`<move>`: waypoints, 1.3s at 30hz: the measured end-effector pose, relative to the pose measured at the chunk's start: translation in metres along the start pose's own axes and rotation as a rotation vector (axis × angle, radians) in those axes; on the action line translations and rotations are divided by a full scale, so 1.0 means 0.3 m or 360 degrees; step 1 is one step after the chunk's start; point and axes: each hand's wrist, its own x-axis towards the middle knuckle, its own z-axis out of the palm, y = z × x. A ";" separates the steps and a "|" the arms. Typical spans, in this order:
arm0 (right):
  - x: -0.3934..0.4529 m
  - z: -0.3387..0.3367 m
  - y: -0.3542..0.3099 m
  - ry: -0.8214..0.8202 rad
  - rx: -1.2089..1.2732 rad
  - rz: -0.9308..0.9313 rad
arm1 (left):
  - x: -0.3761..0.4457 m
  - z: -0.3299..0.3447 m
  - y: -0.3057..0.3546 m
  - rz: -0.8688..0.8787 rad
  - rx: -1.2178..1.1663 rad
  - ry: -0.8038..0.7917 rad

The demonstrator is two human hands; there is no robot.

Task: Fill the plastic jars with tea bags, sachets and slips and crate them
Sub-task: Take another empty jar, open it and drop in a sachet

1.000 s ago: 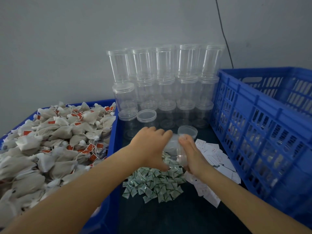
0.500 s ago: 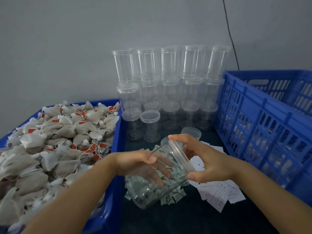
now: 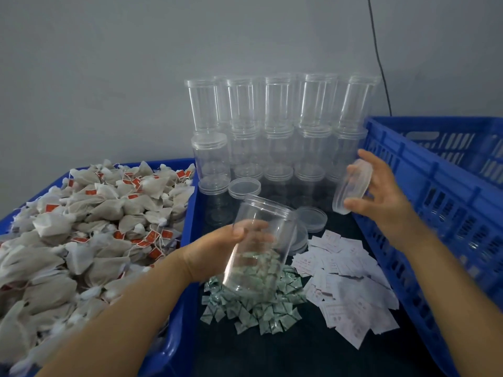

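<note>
Left of the jar (image 3: 261, 240) sits a tray (image 3: 187, 268) heaped with tea bags (image 3: 89, 227); right, the crate (image 3: 435, 200). Left hand (image 3: 217, 251) grips the open jar above the sachets (image 3: 253, 308). Right hand (image 3: 386, 197) pinches its lid (image 3: 352, 186) near the crate, above the slips (image 3: 345, 281).

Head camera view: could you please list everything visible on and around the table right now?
open jar: one, clear plastic, no lid, held tilted above the sachets
lid: one, clear, held up near the crate
stacked jars: many, clear, lidded, tiers against the wall
loose lids: at least two, clear, on the table before the stack
tea bags: a heap, beige with red tags, filling the blue bin at left
sachets: a pile, green and white, table centre
slips: a spread, white paper, right of the sachets
crate: one, blue, slatted, at right
cable: one, dark, down the wall
left hand: grips the open jar
right hand: holds the lid
</note>
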 end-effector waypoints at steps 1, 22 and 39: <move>0.018 -0.003 0.041 0.0139 -0.0024 0.0043 | 0.004 0.004 -0.001 0.0046 0.0064 0.0115; 0.261 0.138 0.546 0.0373 -0.0781 0.1046 | 0.044 -0.030 -0.038 0.0177 0.0488 0.0813; -0.098 0.405 0.126 -0.0338 0.0107 0.0487 | -0.004 0.021 0.012 0.0018 0.1021 0.0651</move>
